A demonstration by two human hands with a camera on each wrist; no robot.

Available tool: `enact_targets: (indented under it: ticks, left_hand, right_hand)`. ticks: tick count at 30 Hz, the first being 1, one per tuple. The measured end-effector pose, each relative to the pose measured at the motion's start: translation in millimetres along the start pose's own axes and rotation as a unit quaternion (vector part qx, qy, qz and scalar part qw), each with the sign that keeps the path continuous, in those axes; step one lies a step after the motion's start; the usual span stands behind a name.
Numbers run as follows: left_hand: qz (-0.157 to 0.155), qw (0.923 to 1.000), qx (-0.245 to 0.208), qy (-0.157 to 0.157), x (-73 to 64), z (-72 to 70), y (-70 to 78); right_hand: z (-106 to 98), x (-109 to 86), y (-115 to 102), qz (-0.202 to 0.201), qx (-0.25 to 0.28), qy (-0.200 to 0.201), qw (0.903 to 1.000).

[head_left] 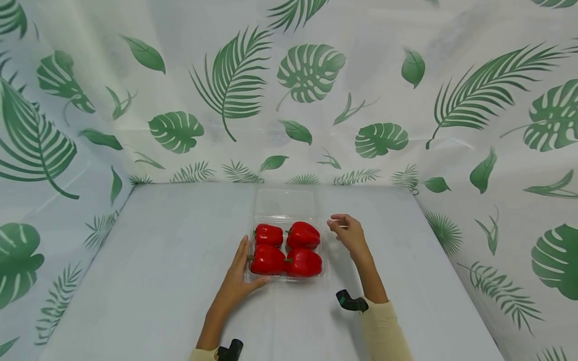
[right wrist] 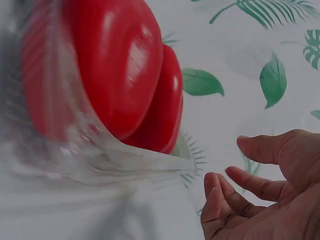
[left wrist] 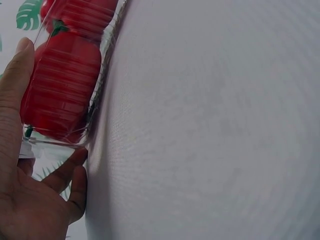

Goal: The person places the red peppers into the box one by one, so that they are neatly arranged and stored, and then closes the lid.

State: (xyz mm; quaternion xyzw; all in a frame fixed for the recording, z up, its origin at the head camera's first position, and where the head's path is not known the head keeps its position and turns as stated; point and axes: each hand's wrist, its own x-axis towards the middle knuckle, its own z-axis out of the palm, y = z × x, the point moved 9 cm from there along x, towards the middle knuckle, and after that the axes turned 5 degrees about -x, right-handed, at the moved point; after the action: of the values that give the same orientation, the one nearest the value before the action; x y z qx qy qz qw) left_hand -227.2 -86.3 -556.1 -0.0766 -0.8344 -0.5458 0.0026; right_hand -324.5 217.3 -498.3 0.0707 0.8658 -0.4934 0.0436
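A clear plastic clamshell container (head_left: 298,279) lies on the table with its lid (head_left: 286,203) folded back, away from me. Several red bell peppers (head_left: 304,263) with green stems fill it in two rows. My left hand (head_left: 237,281) rests against the container's near left corner, fingers stretched along the left side and thumb at the front wall. In the left wrist view that thumb (left wrist: 19,67) lies straight along the plastic. To the right of the container, my right hand (head_left: 352,235) hovers apart from it, fingers loosely bent and holding nothing.
The table (head_left: 180,240) has a plain white covering. Behind it and at both sides hangs a white curtain (head_left: 343,30) printed with green leaves. A black wrist camera (head_left: 351,302) sits on the right forearm, another (head_left: 231,350) on the left.
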Motion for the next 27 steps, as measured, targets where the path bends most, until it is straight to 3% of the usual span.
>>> enact_targets:
  ticks: [3, 7, 10, 13, 19, 27]
  left_hand:
    - [-0.001, 1.0, 0.001, -0.002, 0.2, 0.4, 0.1]
    - [0.001, 1.0, 0.004, -0.002, 0.3, 0.8, 0.2]
    - [0.002, 1.0, 0.005, -0.001, 0.6, 0.9, 0.3]
    - [0.0, 1.0, 0.005, -0.002, 0.7, 0.8, -0.2]
    - [-0.005, 1.0, 0.006, -0.002, 0.1, 1.5, -1.8]
    - [-0.01, 0.9999, 0.013, 0.001, 1.3, 0.1, -0.1]
  right_hand:
    - [6, 16.1, 8, 0.04, 0.017, -0.043, 0.9981]
    - [19, 38.5, 24, 0.103, 0.083, -0.102, 0.986]
    - [27, 52.2, 32, 0.141, 0.125, -0.117, 0.9752]
    - [32, 62.4, 38, 0.163, 0.137, -0.116, 0.9701]
    - [35, 71.7, 41, 0.163, 0.142, -0.104, 0.9708]
    - [28, 74.3, 28, 0.12, 0.178, -0.084, 0.9731]
